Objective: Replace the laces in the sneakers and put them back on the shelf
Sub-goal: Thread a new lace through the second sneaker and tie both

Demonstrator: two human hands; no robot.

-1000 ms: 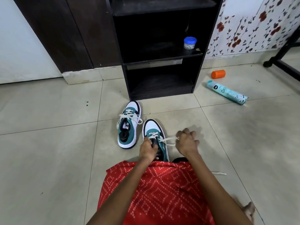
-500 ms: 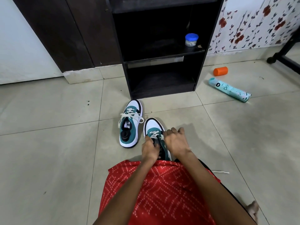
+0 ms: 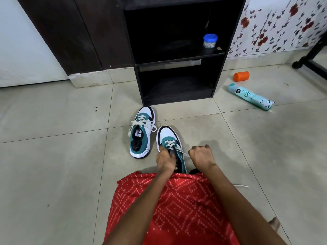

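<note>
Nearest, a red patterned cloth is seen over the lap, with two bare forearms reaching forward across it. To its right, one loose white lace end lies on the tiled floor. Two hands are at work on one shoe. The left hand is curled around the tongue area of the near sneaker. The right hand is closed in a fist just right of that shoe, and a white lace is drawn taut from the eyelets into it.

Two teal, white and black sneakers are counted, both on the floor with toes towards the shelf. The far sneaker stands just left of the near one, laced, with nothing touching it.

Beyond, one black shelf with two open compartments is seen. One blue-lidded jar stands on its middle board. To the right, one teal can and one orange cap lie on the floor, apart.
</note>
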